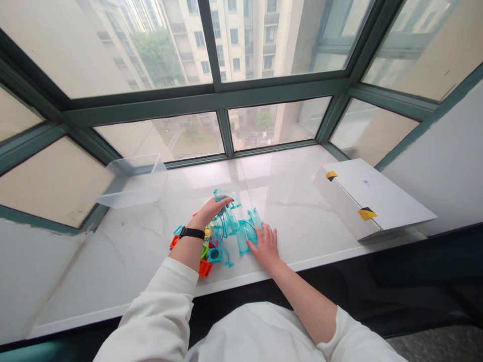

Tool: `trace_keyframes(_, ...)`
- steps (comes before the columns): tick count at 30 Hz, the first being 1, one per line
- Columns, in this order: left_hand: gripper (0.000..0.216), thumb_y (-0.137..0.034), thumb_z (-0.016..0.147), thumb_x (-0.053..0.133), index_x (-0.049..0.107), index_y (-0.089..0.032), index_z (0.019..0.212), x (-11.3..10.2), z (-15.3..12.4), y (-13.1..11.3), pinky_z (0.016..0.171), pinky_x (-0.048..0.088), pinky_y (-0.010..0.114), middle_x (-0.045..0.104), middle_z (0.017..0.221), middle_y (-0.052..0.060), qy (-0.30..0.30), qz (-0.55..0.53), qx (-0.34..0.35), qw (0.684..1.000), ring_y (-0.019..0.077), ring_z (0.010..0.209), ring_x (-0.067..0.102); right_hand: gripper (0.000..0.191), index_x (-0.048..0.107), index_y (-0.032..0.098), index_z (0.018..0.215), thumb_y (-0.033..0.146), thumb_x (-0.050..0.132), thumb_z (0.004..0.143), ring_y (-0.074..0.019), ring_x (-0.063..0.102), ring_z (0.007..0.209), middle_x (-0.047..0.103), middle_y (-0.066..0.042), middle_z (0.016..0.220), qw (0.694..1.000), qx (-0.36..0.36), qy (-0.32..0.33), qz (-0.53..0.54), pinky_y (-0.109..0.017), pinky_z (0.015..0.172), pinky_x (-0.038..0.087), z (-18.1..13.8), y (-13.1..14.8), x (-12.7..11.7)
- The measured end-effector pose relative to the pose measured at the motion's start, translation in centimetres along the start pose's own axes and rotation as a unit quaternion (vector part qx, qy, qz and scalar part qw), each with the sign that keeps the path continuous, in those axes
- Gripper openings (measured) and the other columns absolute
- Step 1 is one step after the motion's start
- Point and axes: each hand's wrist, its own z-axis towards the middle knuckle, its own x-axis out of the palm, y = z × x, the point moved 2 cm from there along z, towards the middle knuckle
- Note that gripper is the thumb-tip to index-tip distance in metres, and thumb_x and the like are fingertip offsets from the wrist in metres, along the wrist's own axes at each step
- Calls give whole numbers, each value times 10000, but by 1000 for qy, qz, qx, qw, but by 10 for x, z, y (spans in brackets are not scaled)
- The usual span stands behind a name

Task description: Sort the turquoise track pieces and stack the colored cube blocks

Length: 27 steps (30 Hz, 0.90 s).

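Translucent blue plastic track pieces (226, 229) lie in a loose pile near the windowsill's front edge. My left hand (212, 208), with a black band at its wrist, reaches over the pile's far side. Its fingers are closed on a curved blue track piece (234, 197); the fingertips are partly hidden. On the pile's right, my right hand (267, 245) rests with spread fingers, its thumb side touching another blue track piece (246, 236). Orange blocks (205, 268), a green block (204, 251) and other small coloured pieces sit under and beside my left wrist.
A clear plastic bin (132, 197) stands at the far left by the window. To the right lies a white box (377, 198) with yellow-and-black tape tabs. Dark green window frames (196, 103) enclose the white marble-look sill (302, 221).
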Motion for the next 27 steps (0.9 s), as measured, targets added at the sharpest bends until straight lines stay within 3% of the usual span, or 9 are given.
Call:
trace_keyframes(3,596,-742,887,539,736,-217,1088,9,1,13,599,482,273,695,801,30,-50,39,-37,997,175,669,621,571,553,176,1458,484,602,980,-409,298,1562,372,-220,1665,1000,2,4,2,-631,1292,122,2,12,6)
trace_keyframes(5,587,-749,883,553,728,-219,1065,18,2,20,691,516,301,712,812,33,-62,63,-47,995,210,752,662,561,545,173,1461,469,593,987,-407,291,1565,360,-221,1671,1000,5,2,7,-645,1289,122,4,17,7)
trace_keyframes(9,619,-759,881,591,684,-200,1129,31,2,28,899,516,358,753,1090,108,-97,123,-51,986,295,1040,686,551,493,178,1494,426,541,1004,-397,267,1574,327,-209,1679,996,-16,-60,63,-661,1267,197,-6,20,-8)
trace_keyframes(11,617,-714,919,589,643,-183,1229,32,-3,29,947,513,389,718,1227,153,-131,160,-34,978,309,1111,673,524,492,214,1491,387,536,999,-383,275,1567,346,-176,1659,985,-87,-106,108,-651,1250,254,-24,24,-20)
trace_keyframes(12,604,-675,947,579,618,-180,1290,31,-8,28,979,508,405,694,1283,163,-154,169,-14,973,309,1150,662,502,532,233,1451,384,575,974,-385,314,1540,396,-161,1617,972,-160,-117,129,-647,1237,278,-36,29,-25)
trace_keyframes(14,572,-595,994,559,561,-190,1398,28,-22,26,1062,482,436,653,1355,158,-202,170,37,964,302,1236,627,483,607,289,1373,414,670,910,-369,429,1434,509,-118,1500,931,-323,-55,158,-604,1195,351,-61,42,-29)
trace_keyframes(16,529,-544,1015,550,550,-207,1422,23,-41,24,1124,453,461,645,1357,141,-227,172,68,956,296,1292,599,397,680,302,1253,426,726,878,-330,540,1225,606,-97,1294,910,-379,-9,165,-540,1066,445,-79,51,-26)
trace_keyframes(21,371,-461,1042,531,626,-252,1333,19,-86,24,1133,466,464,663,1325,92,-194,189,96,958,277,1295,597,257,728,272,1142,244,713,886,-252,543,954,611,-76,1046,941,-309,36,133,-402,842,437,-79,55,-7)
trace_keyframes(27,305,-358,1028,565,657,-270,1306,31,-108,29,1116,494,455,653,1317,80,-167,206,133,955,265,1263,608,315,693,230,1241,195,621,937,-242,564,861,661,-56,888,944,-295,74,126,-381,799,404,-71,50,0)
